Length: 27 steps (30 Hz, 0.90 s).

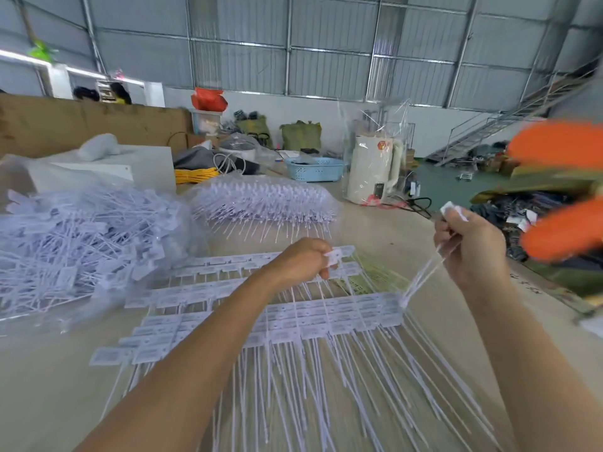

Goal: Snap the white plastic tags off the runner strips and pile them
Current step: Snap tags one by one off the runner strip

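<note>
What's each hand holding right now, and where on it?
Left hand pinches a white tag at its flat head. Right hand grips a small bunch of tags near their heads, tails trailing down.

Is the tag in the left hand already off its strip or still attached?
Cannot tell. The left hand pinches a white tag over the strips, but the fingers hide its joint.

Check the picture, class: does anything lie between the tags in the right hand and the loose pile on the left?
Yes. The left hand and its forearm, gripping a tag on the runner strips, cross between the right hand and the pile.
</note>
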Each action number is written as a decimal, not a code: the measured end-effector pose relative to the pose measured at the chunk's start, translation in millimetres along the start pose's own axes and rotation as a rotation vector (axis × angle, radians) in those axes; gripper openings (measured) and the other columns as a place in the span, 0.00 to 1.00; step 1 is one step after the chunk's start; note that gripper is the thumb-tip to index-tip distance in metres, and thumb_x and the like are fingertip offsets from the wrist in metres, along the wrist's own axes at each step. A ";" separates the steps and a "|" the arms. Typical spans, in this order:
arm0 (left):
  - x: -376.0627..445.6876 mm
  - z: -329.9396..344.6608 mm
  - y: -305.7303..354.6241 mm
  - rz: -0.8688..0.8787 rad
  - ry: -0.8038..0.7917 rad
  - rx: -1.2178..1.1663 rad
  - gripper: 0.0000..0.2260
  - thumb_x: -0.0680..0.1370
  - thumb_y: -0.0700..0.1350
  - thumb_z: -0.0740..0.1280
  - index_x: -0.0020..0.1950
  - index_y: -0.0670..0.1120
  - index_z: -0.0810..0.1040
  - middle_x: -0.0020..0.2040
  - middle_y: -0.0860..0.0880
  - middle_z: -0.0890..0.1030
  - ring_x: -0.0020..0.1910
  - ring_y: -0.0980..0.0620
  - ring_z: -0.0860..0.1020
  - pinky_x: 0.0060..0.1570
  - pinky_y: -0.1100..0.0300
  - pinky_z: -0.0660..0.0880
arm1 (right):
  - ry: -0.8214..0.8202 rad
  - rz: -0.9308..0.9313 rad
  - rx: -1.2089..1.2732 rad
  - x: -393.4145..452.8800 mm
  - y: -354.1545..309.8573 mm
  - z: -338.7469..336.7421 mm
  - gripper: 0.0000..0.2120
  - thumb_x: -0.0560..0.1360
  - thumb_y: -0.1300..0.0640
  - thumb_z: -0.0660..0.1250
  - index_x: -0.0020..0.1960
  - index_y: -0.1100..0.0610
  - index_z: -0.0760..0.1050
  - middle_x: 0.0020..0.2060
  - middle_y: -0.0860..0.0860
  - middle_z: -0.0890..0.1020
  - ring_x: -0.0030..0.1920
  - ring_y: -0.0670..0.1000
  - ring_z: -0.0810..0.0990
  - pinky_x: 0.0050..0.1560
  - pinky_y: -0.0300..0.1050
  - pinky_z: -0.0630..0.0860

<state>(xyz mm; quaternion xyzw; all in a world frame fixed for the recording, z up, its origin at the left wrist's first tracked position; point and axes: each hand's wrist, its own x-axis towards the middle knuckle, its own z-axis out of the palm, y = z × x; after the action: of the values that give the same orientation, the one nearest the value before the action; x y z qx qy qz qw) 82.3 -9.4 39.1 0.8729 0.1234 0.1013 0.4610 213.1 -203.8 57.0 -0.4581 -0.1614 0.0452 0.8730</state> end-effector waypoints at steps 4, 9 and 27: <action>1.1 2.2 -2.8 0.019 -0.032 0.136 0.08 0.78 0.36 0.61 0.49 0.47 0.77 0.46 0.48 0.77 0.37 0.52 0.72 0.38 0.60 0.68 | -0.293 0.254 0.028 -14.8 0.3 12.1 0.03 0.74 0.67 0.60 0.46 0.64 0.71 0.35 0.53 0.76 0.28 0.43 0.75 0.23 0.31 0.70; 0.4 7.1 -3.9 0.114 -0.052 0.245 0.07 0.77 0.37 0.63 0.51 0.47 0.77 0.43 0.52 0.76 0.36 0.55 0.73 0.33 0.64 0.67 | -0.499 0.222 -0.627 -43.6 45.9 41.5 0.03 0.75 0.65 0.67 0.46 0.64 0.78 0.42 0.57 0.82 0.43 0.55 0.80 0.46 0.49 0.79; -1.6 -2.8 -4.2 0.090 0.050 0.174 0.09 0.74 0.46 0.71 0.34 0.46 0.79 0.32 0.52 0.78 0.31 0.55 0.74 0.37 0.60 0.70 | -0.329 0.167 -0.601 -39.0 53.6 38.7 0.05 0.74 0.69 0.67 0.39 0.66 0.74 0.42 0.63 0.81 0.37 0.57 0.83 0.34 0.46 0.82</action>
<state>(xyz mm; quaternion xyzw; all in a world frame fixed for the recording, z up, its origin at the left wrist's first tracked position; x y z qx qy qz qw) 79.5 -5.4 37.0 0.9114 0.1039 0.1328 0.3753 167.5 -151.3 24.4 -0.6926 -0.2680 0.1399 0.6549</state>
